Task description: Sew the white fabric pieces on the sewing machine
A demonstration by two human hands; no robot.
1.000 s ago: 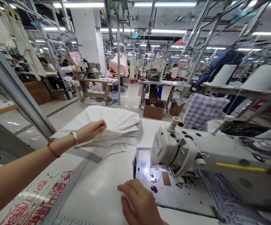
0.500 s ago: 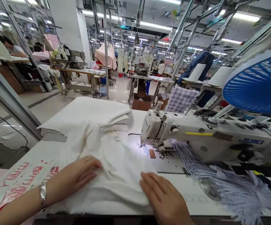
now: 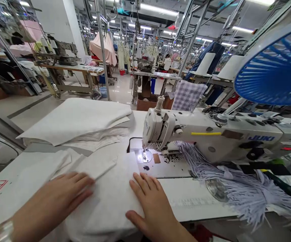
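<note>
A white fabric piece (image 3: 110, 201) lies over the front of the sewing table, with a short raised seam or slit in its upper part. My right hand (image 3: 150, 201) rests flat on its right edge, fingers spread and thumb out to the side. On the left, my left hand (image 3: 67, 190) lies over the cloth near that seam, slightly blurred, its fingers stretched and the thumb apart. Just beyond my right hand stands the sewing machine (image 3: 185, 131). Its lit needle area (image 3: 145, 156) is beside the fabric's upper right corner, and I see no cloth under the needle.
A stack of folded white fabric (image 3: 80, 117) sits behind the piece. Right of the needle are a brown patch (image 3: 156, 158), dark scraps and a bundle of pale lilac strips (image 3: 246, 195). A blue fan (image 3: 274, 70) and thread cones (image 3: 206, 64) stand at the right.
The bunched fabric now lies flatter and farther from the needle, uncovering the needle plate. My right hand has moved left and up onto the cloth; my left hand has shifted left. The view has turned slightly.
</note>
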